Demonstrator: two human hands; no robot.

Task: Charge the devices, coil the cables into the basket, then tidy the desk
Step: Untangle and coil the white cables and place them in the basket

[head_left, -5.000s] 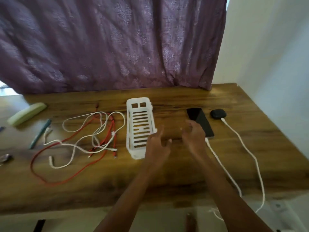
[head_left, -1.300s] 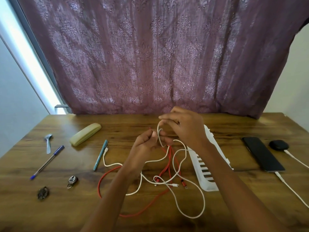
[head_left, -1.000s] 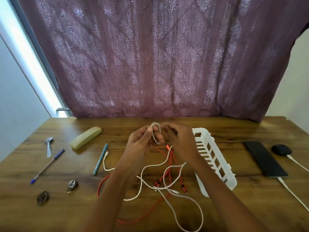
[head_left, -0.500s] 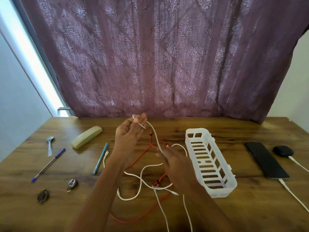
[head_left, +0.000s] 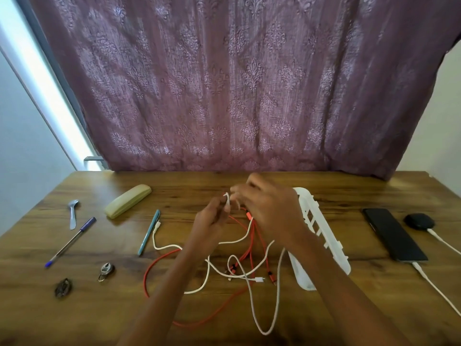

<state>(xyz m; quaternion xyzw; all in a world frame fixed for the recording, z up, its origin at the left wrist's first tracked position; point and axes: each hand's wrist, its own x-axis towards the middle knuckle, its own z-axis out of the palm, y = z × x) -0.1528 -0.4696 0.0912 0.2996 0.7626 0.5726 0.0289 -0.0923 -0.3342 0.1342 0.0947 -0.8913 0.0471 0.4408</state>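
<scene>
Here, left hand point(head_left: 212, 218) pinches smooth white cable point(head_left: 227, 199) — looped, tangled.

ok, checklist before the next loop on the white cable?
1. Left hand pinches the white cable near its end: ok.
2. Right hand has hold of the same cable: cannot tell, it is blurred.
3. White cable lies free of the red cable: not ok, they cross in several places.
4. Basket has its opening facing up: cannot tell, the right arm hides part of it.
5. Phone has a charging cable at its near end: ok.
</scene>
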